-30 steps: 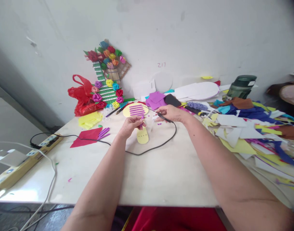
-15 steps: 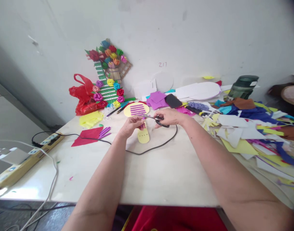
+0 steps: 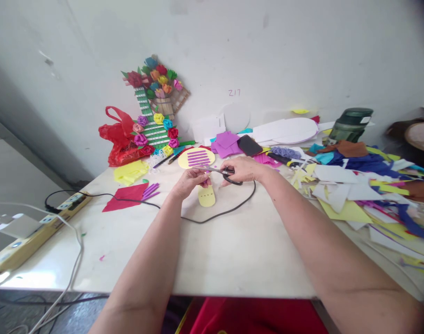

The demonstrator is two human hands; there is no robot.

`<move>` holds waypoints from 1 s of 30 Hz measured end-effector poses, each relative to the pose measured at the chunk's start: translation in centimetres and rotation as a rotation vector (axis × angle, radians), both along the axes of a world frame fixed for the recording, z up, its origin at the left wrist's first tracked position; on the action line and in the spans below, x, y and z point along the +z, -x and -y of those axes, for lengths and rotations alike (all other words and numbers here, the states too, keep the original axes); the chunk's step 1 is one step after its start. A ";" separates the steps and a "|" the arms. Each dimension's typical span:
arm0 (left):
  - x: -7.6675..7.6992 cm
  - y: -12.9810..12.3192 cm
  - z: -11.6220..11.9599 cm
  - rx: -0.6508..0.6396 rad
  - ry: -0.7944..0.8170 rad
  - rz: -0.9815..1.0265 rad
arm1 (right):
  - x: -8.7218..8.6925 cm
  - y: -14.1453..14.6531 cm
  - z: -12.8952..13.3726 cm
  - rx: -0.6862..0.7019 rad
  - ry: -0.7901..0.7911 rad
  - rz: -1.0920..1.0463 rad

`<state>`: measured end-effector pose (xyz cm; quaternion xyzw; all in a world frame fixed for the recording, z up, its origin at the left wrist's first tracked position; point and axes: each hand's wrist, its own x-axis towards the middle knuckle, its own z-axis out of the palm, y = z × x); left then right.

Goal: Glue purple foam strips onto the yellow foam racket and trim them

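Thin black cable [image 3: 199,222] bows around near end of yellow oblong card [image 3: 207,201]. Left hand [image 3: 189,182]: fingers pinching purple piece [image 3: 207,183]; right hand [image 3: 243,169]: fingers gripping black-handled scissors [image 3: 228,172]. Card's far end hidden.

Bright; glare on tabletop [image 3: 239,250] at left; frame edges stretched.

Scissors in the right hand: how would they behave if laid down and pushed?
The scissors are probably stiff, given their slim metallic-looking blades. Their wide dark handle loop suggests they would likely slide rather than roll.
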<state>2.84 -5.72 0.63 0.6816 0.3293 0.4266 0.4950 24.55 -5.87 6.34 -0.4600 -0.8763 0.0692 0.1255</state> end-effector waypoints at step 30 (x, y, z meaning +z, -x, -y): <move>-0.2 -0.1 0.0 0.021 0.046 0.077 | -0.8 -0.1 -0.8 0.036 0.053 -0.195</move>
